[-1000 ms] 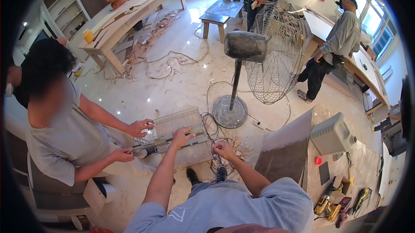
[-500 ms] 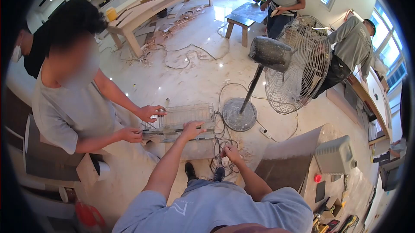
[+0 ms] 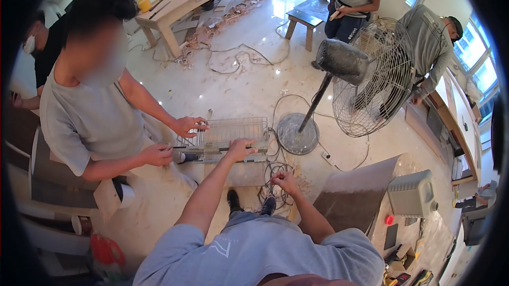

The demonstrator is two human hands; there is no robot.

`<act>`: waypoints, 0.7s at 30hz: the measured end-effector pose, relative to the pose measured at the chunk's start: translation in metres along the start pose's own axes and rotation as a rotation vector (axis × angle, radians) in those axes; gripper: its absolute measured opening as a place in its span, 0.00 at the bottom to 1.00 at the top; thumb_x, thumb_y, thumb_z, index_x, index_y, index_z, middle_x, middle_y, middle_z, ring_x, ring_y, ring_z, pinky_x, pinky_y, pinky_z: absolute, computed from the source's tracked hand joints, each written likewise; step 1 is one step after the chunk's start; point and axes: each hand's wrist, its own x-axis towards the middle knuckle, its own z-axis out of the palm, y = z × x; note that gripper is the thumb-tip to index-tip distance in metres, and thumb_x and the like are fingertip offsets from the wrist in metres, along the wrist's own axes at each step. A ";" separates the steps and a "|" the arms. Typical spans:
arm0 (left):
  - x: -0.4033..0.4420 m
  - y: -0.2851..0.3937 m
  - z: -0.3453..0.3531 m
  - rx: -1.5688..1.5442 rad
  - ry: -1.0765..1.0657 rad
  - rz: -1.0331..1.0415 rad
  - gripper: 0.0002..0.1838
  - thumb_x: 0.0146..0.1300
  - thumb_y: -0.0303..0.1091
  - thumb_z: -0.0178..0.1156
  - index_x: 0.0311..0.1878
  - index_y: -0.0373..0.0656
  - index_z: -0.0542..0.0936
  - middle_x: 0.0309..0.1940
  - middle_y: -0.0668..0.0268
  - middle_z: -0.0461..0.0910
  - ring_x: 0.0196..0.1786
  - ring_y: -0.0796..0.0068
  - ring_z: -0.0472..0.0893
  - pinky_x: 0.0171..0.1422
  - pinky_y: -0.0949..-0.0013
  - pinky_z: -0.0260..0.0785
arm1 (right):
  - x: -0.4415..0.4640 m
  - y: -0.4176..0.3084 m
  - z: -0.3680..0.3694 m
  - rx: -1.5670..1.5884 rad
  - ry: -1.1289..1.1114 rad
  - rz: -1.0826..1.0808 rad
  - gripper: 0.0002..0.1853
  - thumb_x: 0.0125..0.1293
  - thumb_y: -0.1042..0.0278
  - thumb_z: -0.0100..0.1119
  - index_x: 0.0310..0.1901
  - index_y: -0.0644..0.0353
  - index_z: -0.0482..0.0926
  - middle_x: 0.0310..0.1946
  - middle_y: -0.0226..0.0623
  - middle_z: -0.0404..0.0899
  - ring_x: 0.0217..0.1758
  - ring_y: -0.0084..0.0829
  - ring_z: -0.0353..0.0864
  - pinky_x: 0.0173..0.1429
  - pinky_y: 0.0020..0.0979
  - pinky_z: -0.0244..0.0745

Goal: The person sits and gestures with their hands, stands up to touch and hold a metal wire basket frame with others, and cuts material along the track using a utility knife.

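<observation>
A wire rack (image 3: 233, 129) with metal rails stands in front of me, left of centre. My left hand (image 3: 241, 150) rests on the rail at its near right side, fingers stretched out. To the right, above the coiled cables (image 3: 275, 172), my right hand (image 3: 286, 181) is closed with fingertips pinched together; what they hold, if anything, is too small to name. A co-worker (image 3: 101, 121) at the left has one hand on the rack's left edge and the other closed near the rail's left end.
A large fan (image 3: 374, 76) on a round base (image 3: 298, 134) stands ahead. A grey jug (image 3: 412, 195) and tools lie on a bench at the right. Two people are beyond the fan. Cables and wood scraps cover parts of the floor.
The view has swung, shifting the fan and benches to the right. My hands keep much the same poses. The person at the far right has bent forward.
</observation>
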 end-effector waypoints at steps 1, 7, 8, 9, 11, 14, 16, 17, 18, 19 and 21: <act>-0.001 0.002 -0.001 0.002 -0.005 -0.005 0.27 0.55 0.53 0.68 0.58 0.57 0.81 0.55 0.62 0.81 0.59 0.59 0.77 0.64 0.54 0.60 | -0.002 -0.004 0.000 0.069 0.008 0.012 0.04 0.63 0.78 0.54 0.38 0.67 0.76 0.33 0.41 0.84 0.37 0.29 0.85 0.44 0.29 0.82; -0.002 0.005 -0.003 0.039 0.028 0.036 0.27 0.53 0.51 0.69 0.57 0.54 0.82 0.51 0.58 0.83 0.56 0.59 0.80 0.62 0.59 0.67 | -0.004 -0.004 -0.001 0.259 0.036 0.047 0.07 0.64 0.74 0.44 0.33 0.63 0.74 0.28 0.42 0.82 0.31 0.33 0.85 0.39 0.31 0.82; -0.001 0.004 -0.003 0.037 0.033 0.040 0.27 0.53 0.51 0.69 0.57 0.54 0.81 0.51 0.58 0.83 0.56 0.59 0.80 0.62 0.59 0.67 | -0.003 -0.001 -0.002 0.263 0.043 0.052 0.08 0.65 0.72 0.43 0.33 0.62 0.74 0.27 0.42 0.82 0.30 0.33 0.84 0.39 0.31 0.82; -0.002 0.005 -0.003 0.036 0.038 0.045 0.27 0.53 0.51 0.69 0.57 0.54 0.81 0.51 0.58 0.83 0.56 0.58 0.80 0.62 0.59 0.67 | -0.003 -0.001 -0.002 0.266 0.051 0.057 0.09 0.65 0.71 0.41 0.32 0.62 0.73 0.27 0.42 0.82 0.29 0.33 0.84 0.38 0.30 0.81; -0.002 0.008 -0.005 0.048 0.032 0.038 0.27 0.54 0.50 0.69 0.57 0.53 0.81 0.51 0.58 0.83 0.56 0.58 0.80 0.62 0.59 0.67 | -0.003 0.001 -0.002 0.200 0.063 0.037 0.10 0.65 0.70 0.41 0.32 0.62 0.73 0.25 0.42 0.82 0.28 0.32 0.83 0.37 0.30 0.80; 0.000 0.004 -0.003 -0.003 0.001 0.019 0.26 0.55 0.51 0.69 0.57 0.56 0.81 0.53 0.61 0.82 0.58 0.60 0.78 0.64 0.57 0.61 | -0.005 -0.003 -0.004 0.086 0.065 0.006 0.10 0.65 0.69 0.42 0.31 0.62 0.74 0.23 0.41 0.82 0.26 0.30 0.82 0.35 0.30 0.78; 0.000 0.004 -0.003 -0.025 -0.015 0.009 0.26 0.55 0.52 0.68 0.58 0.57 0.81 0.54 0.63 0.82 0.60 0.61 0.76 0.65 0.55 0.58 | -0.005 -0.003 -0.004 0.035 0.061 0.006 0.11 0.64 0.68 0.43 0.31 0.62 0.75 0.23 0.40 0.82 0.26 0.29 0.81 0.35 0.30 0.77; 0.000 0.004 -0.002 -0.019 -0.017 0.008 0.26 0.55 0.52 0.68 0.58 0.58 0.81 0.54 0.63 0.82 0.60 0.61 0.76 0.65 0.55 0.58 | -0.005 -0.003 -0.004 0.025 0.060 0.017 0.11 0.64 0.68 0.44 0.31 0.63 0.75 0.23 0.39 0.82 0.26 0.28 0.81 0.35 0.29 0.77; 0.000 0.004 -0.002 -0.012 -0.019 0.006 0.27 0.55 0.52 0.68 0.58 0.58 0.81 0.54 0.63 0.82 0.60 0.61 0.77 0.65 0.55 0.59 | -0.005 -0.002 -0.004 0.015 0.058 0.027 0.11 0.64 0.67 0.45 0.30 0.63 0.76 0.23 0.39 0.82 0.26 0.27 0.81 0.35 0.29 0.76; -0.001 0.004 -0.002 -0.008 -0.017 0.006 0.27 0.55 0.52 0.68 0.58 0.58 0.81 0.54 0.63 0.82 0.60 0.61 0.77 0.65 0.55 0.59 | -0.005 -0.001 -0.003 0.000 0.070 0.032 0.11 0.64 0.67 0.46 0.31 0.63 0.77 0.23 0.38 0.82 0.26 0.27 0.81 0.35 0.28 0.76; -0.004 0.005 -0.003 0.001 -0.013 0.002 0.27 0.55 0.53 0.68 0.58 0.58 0.81 0.54 0.63 0.82 0.60 0.61 0.76 0.65 0.55 0.59 | -0.004 0.004 -0.002 -0.030 0.088 0.043 0.10 0.62 0.68 0.49 0.31 0.64 0.78 0.23 0.36 0.83 0.27 0.25 0.81 0.36 0.27 0.76</act>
